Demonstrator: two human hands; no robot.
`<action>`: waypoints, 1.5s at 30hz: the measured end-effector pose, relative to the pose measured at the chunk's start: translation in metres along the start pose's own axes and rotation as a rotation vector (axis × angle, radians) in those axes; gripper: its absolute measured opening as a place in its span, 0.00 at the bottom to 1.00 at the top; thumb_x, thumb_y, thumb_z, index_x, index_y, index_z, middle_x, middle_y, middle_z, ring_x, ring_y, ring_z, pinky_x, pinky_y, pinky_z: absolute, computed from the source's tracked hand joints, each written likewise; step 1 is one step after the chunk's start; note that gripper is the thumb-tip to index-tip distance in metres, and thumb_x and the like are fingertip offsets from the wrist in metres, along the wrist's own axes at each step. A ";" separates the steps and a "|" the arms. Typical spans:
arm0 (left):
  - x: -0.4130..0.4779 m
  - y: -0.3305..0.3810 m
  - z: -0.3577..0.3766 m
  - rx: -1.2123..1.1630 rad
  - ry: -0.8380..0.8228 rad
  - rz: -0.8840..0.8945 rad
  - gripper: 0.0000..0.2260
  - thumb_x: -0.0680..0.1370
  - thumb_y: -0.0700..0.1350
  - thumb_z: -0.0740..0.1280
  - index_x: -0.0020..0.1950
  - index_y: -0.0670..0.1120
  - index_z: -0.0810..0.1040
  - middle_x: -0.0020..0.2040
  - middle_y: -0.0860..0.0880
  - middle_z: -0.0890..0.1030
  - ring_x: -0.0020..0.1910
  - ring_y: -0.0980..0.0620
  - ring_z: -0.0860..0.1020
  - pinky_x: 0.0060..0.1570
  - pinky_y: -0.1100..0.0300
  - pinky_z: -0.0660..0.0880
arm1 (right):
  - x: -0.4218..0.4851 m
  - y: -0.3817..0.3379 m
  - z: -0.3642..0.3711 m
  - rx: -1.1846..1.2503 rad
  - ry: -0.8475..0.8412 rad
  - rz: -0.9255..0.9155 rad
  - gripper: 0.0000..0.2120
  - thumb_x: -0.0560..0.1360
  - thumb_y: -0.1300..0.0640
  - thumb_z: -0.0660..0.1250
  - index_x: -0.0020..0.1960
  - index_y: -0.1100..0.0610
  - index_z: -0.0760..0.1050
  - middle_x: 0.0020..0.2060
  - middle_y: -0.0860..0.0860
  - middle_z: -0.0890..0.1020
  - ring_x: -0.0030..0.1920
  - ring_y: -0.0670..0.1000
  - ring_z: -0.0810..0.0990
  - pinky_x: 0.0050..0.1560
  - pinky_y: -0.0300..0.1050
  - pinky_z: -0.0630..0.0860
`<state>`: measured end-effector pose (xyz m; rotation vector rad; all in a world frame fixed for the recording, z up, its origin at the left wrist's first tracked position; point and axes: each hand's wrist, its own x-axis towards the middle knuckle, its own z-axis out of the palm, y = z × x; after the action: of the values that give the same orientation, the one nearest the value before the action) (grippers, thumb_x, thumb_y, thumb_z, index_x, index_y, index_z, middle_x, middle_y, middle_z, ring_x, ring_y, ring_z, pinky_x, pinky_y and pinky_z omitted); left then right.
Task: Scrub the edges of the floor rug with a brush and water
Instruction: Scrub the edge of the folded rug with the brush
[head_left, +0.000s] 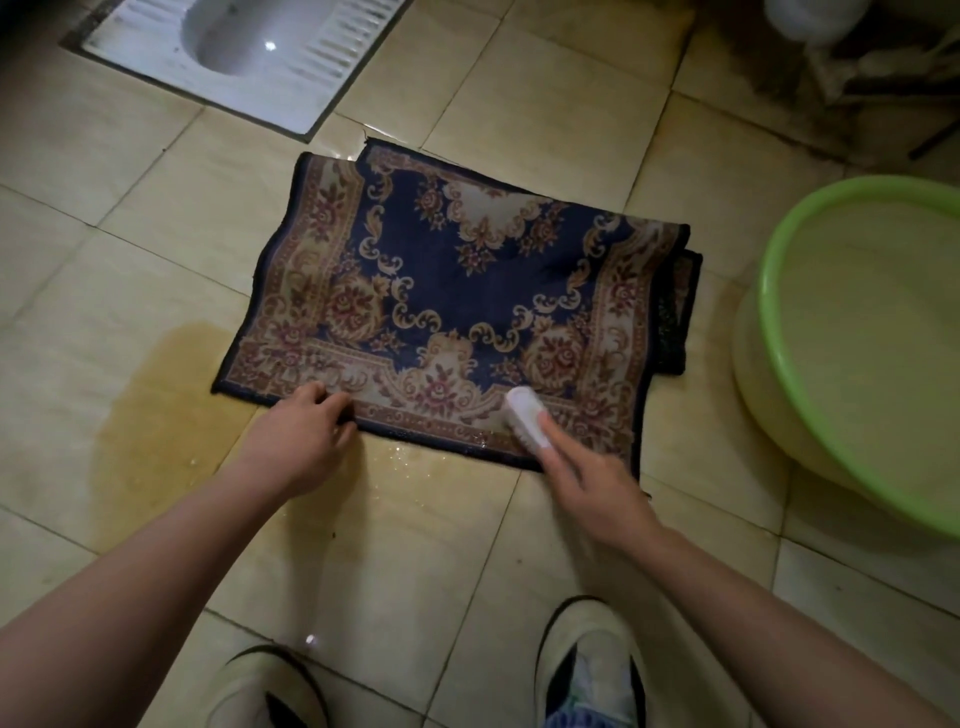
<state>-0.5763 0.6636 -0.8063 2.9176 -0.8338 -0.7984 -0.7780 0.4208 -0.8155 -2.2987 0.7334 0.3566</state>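
Observation:
A dark blue floor rug (467, 270) with a beige and red floral border lies folded on the tiled floor. My right hand (587, 483) grips a white scrub brush (527, 418), whose bristles press on the rug's near border, right of centre. My left hand (304, 436) pinches the rug's near edge towards its left corner, holding it against the floor. Droplets glisten on the tiles just in front of that edge.
A green basin (779, 291) holding water stands at the right, close to the rug. A white squat toilet pan (244, 52) is set in the floor at the back left. A brownish puddle (140, 415) spreads left of the rug. My two shoes (587, 670) are at the bottom.

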 end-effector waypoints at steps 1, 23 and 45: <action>-0.001 0.000 0.001 -0.003 -0.004 0.000 0.17 0.80 0.55 0.57 0.66 0.51 0.69 0.64 0.46 0.69 0.56 0.44 0.74 0.50 0.54 0.72 | 0.005 0.010 -0.014 0.036 0.111 0.089 0.22 0.81 0.43 0.51 0.74 0.36 0.54 0.41 0.55 0.81 0.38 0.52 0.80 0.37 0.47 0.77; -0.002 0.003 -0.003 0.016 -0.053 -0.010 0.23 0.80 0.57 0.56 0.73 0.51 0.63 0.71 0.45 0.63 0.63 0.44 0.72 0.57 0.52 0.72 | -0.036 -0.007 0.020 -0.122 -0.136 -0.024 0.23 0.82 0.44 0.49 0.76 0.39 0.48 0.43 0.55 0.81 0.40 0.52 0.78 0.42 0.48 0.75; 0.000 0.004 -0.005 0.027 -0.061 0.007 0.23 0.80 0.57 0.57 0.73 0.50 0.64 0.69 0.45 0.65 0.60 0.44 0.74 0.53 0.53 0.74 | -0.059 0.020 0.009 -0.267 -0.229 -0.159 0.26 0.77 0.36 0.42 0.75 0.35 0.47 0.40 0.51 0.81 0.39 0.48 0.80 0.40 0.39 0.73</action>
<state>-0.5756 0.6597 -0.8019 2.9257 -0.8661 -0.8862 -0.8382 0.4387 -0.8065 -2.4897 0.4050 0.6647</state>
